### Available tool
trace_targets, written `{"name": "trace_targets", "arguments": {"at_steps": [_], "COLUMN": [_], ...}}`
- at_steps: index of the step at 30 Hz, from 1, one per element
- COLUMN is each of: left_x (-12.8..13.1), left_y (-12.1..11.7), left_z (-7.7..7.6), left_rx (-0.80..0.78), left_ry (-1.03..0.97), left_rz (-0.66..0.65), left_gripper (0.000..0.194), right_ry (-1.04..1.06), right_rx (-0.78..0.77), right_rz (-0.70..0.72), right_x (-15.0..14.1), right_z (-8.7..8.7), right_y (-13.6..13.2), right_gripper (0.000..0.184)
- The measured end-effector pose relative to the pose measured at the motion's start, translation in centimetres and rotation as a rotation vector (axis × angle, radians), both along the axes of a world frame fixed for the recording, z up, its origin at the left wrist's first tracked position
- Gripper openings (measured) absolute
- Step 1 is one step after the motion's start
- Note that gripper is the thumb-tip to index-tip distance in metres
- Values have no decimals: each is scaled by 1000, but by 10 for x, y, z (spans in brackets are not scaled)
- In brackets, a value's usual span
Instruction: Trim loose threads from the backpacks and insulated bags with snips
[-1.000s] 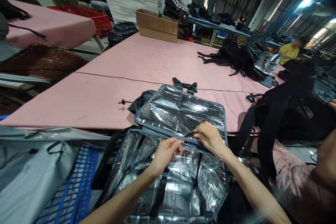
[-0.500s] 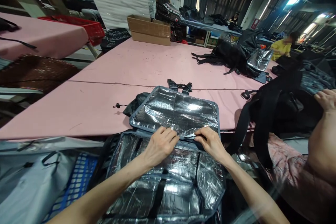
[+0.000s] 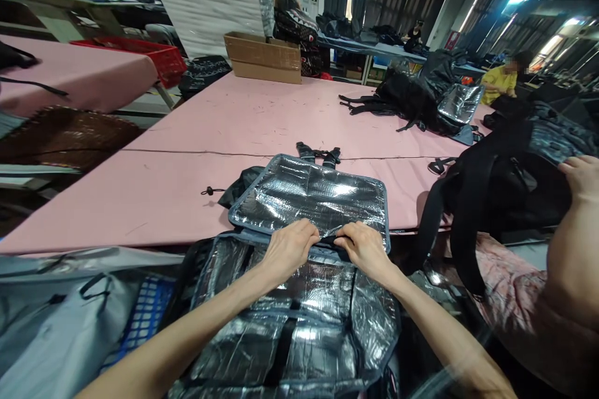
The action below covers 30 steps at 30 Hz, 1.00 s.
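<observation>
An insulated bag [image 3: 318,340] with a silver foil lining lies unfolded in front of me, its foil-lined lid [image 3: 322,190] laid back on the pink table. My left hand [image 3: 291,248] is closed in a pinch on the grey-blue seam binding [image 3: 255,235] at the lid's hinge. Close beside it, my right hand [image 3: 365,246] is closed around small dark thread snips [image 3: 329,239], mostly covered by the fingers. The snips' tip points toward my left fingertips, at the same seam. What lies under the fingertips is hidden.
The pink table [image 3: 187,199] carries a cardboard box [image 3: 262,62] and a heap of black bags [image 3: 412,100]. At right, a co-worker's hand [image 3: 583,177] is by a black bag [image 3: 528,193]. A blue crate [image 3: 147,312] and grey bags [image 3: 70,336] sit at lower left.
My left hand has turned palm-down and gripped the seam. My right hand has drawn in closer to it, the snips now mostly covered. The co-worker's hand has come into view at right.
</observation>
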<state>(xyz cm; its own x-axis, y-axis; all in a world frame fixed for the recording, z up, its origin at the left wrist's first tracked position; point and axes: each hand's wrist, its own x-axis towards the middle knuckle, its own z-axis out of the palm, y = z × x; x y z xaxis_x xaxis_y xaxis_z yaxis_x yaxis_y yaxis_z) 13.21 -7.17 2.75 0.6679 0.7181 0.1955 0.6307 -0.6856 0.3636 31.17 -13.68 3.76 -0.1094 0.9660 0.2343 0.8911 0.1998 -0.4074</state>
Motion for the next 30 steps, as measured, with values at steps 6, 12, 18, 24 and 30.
{"name": "trace_targets", "arguments": {"at_steps": [6,12,18,24,30], "left_x": [1,1,0,22,35], "left_y": [2,1,19,26,20], "left_z": [5,1,21,18,8], "left_rx": [-81,-103,-455,-210,-347], "left_ry": [24,11,-66,69,101], "left_rz": [36,38,-37,-6,-25], "left_gripper": [24,26,42,25,20], "right_ry": [21,-54,-101,-79,-20], "right_rx": [-21,-27,-3,20,-10], "right_rz": [-29,-13,-41,-54,-55], "right_x": [3,-3,2,4,5], "right_z": [2,-2,-6,-10,-13], "right_y": [-2,0,-9,-22,-25], "right_gripper": [12,13,15,11,11]}}
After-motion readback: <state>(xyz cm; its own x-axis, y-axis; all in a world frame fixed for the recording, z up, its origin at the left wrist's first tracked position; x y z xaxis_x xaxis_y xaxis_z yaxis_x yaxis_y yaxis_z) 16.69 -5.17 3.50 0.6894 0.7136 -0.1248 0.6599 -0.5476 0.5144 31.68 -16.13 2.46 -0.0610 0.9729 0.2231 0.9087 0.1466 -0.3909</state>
